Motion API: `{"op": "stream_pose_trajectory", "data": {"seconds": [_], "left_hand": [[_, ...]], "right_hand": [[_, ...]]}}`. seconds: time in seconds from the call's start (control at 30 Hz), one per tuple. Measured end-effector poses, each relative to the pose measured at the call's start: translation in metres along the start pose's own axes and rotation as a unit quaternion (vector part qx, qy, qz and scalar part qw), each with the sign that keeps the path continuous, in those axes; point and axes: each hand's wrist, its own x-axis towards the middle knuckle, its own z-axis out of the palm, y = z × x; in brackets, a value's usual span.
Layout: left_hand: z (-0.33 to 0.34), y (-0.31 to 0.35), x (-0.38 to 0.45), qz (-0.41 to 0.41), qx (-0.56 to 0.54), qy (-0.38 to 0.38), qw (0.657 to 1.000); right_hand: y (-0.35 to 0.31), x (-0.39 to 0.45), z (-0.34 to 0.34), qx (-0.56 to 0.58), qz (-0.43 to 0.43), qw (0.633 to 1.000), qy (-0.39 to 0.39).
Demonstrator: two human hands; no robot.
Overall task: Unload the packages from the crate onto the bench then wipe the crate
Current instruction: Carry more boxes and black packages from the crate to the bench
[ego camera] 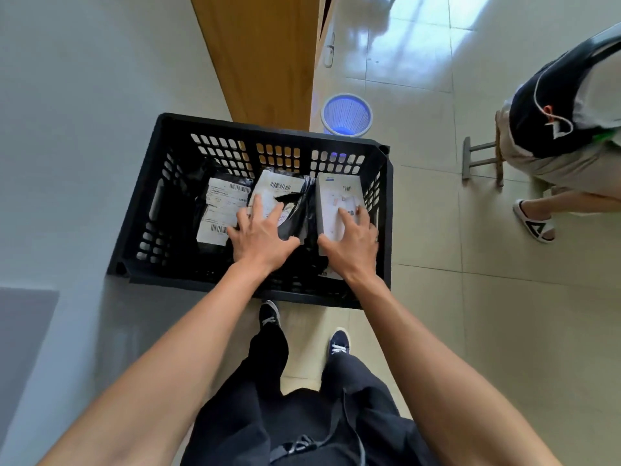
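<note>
inside the black slotted crate (158, 203), which sits on the pale desk (67, 129) with its right part jutting past the desk edge over the tiled floor (470, 331), three packages lie side by side. the left hand (260, 235) lies flat with spread, straight fingers on the middle package (280, 193), a black bag with a white barcode label, not curled round it. the right hand (353, 243) rests on the grey box (336, 196) at the right end of the crate, fingers stretched over its label and thumb along its near edge; whether it grips the box cannot be told. the left package (220, 206), black with white labels, lies untouched just beside the left hand. beyond the crate a blue-lined waste bin (346, 114) stands on the floor next to a wooden door (262, 55). at the right a second person (564, 129) sits on a stool (482, 159).
</note>
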Motion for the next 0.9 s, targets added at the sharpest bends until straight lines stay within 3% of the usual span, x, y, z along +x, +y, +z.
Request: {"op": "stream_pose_trajectory", "data": {"seconds": [0.5,0.9], "left_hand": [[-0.027,0.018,-0.124,-0.106,0.017,0.246,0.963],[-0.033,-0.014,-0.250,-0.216,-0.021,0.343,0.914]], "right_hand": [[0.000,-0.044,-0.067,0.006,-0.229,0.972,-0.051],[-0.032,-0.124,-0.065,0.016,-0.347,0.934,-0.090]]}}
